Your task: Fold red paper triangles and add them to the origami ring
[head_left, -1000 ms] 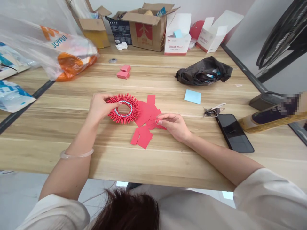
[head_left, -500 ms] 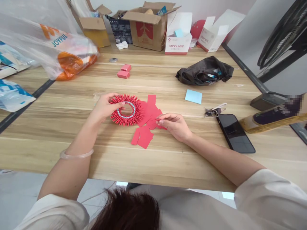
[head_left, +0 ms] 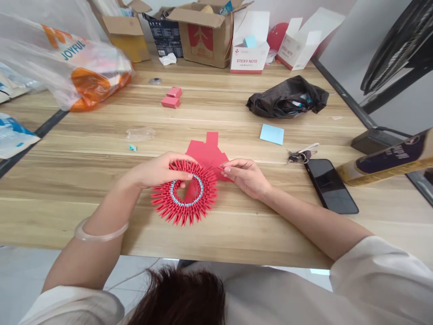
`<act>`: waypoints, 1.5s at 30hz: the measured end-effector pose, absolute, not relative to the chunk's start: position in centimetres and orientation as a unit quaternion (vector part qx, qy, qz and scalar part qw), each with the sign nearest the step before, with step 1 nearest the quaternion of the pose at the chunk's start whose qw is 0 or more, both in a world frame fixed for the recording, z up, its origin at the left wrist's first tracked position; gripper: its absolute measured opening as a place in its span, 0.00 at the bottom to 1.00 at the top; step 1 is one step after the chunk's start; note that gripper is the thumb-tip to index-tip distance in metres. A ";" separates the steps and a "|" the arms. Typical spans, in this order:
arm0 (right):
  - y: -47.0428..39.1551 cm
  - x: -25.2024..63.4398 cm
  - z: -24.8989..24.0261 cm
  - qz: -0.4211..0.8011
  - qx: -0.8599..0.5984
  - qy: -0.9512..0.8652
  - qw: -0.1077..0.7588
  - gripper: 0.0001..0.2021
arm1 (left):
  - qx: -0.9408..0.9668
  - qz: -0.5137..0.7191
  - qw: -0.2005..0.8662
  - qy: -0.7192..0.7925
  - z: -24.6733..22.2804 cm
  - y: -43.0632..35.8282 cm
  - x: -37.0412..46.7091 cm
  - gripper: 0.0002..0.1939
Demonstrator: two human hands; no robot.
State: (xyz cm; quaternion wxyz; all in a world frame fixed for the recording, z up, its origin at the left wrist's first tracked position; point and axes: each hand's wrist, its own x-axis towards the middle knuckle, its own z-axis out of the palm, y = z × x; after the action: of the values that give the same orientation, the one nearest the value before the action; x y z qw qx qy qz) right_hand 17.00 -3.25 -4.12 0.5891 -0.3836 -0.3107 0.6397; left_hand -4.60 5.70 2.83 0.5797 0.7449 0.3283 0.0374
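My left hand (head_left: 165,171) grips a round, spiky red folded-paper ring (head_left: 203,201) by its upper left part, thumb over the top. A band of light blue pieces circles the ring's inner opening. My right hand (head_left: 245,176) is closed in a pinch just right of the ring, at a small bit of red paper between thumb and fingertips; its shape is hard to make out. Beneath and behind lie loose red paper pieces (head_left: 206,151), partly covered by the ring. Some red paper also shows through the ring's opening.
Two small red paper stacks (head_left: 171,102) lie further back. To the right are a light blue pad (head_left: 272,134), keys (head_left: 299,156), a phone (head_left: 331,186) and a black plastic bag (head_left: 287,99). Cardboard boxes (head_left: 206,40) and a sticky note box (head_left: 249,58) line the wall.
My left hand has brought the paper ring nearer and slightly right, over the loose red pieces and close to my right hand. My right hand stays nearly in place, still pinching.
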 end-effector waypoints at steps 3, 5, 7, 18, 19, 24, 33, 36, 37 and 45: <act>-3.4 16.8 -4.0 0.650 -0.377 -0.313 0.581 0.07 | 0.766 0.000 0.570 0.297 2.6 5.0 -4.2 0.13; -3.4 16.8 -4.0 0.655 -0.372 -0.312 0.579 0.07 | 0.765 -0.012 0.572 0.296 2.4 4.8 -4.0 0.14; -3.5 16.8 -4.0 0.662 -0.368 -0.312 0.574 0.06 | 0.763 -0.026 0.576 0.292 2.4 4.6 -3.9 0.15; -3.5 16.9 -4.0 0.668 -0.358 -0.328 0.564 0.05 | 0.689 -0.078 0.640 0.331 2.4 3.9 -3.4 0.18; -3.5 16.9 -4.0 0.668 -0.359 -0.327 0.565 0.04 | 0.679 -0.079 0.646 0.339 2.4 3.9 -3.3 0.18; -3.5 16.9 -4.0 0.663 -0.362 -0.329 0.566 0.05 | 0.648 -0.084 0.668 0.355 2.6 3.8 -3.3 0.20; -3.5 16.9 -4.1 0.670 -0.361 -0.332 0.557 0.05 | 0.671 -0.074 0.659 0.331 2.9 3.8 -3.4 0.19; -3.5 17.0 -4.1 0.673 -0.361 -0.336 0.551 0.05 | 0.667 -0.073 0.665 0.327 3.0 3.8 -3.5 0.19; -3.5 17.0 -4.1 0.674 -0.362 -0.337 0.549 0.05 | 0.664 -0.073 0.669 0.326 3.0 3.8 -3.5 0.19; -3.5 17.0 -4.1 0.683 -0.351 -0.336 0.546 0.05 | 0.647 -0.020 0.685 0.333 2.5 4.0 -3.6 0.18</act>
State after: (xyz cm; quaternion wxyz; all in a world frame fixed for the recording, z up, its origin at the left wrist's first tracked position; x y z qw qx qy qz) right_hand 16.98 -3.52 -4.13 0.5459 -0.3510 -0.3359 0.6826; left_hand -3.65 4.03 2.49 0.6855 0.6473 0.3327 -0.0199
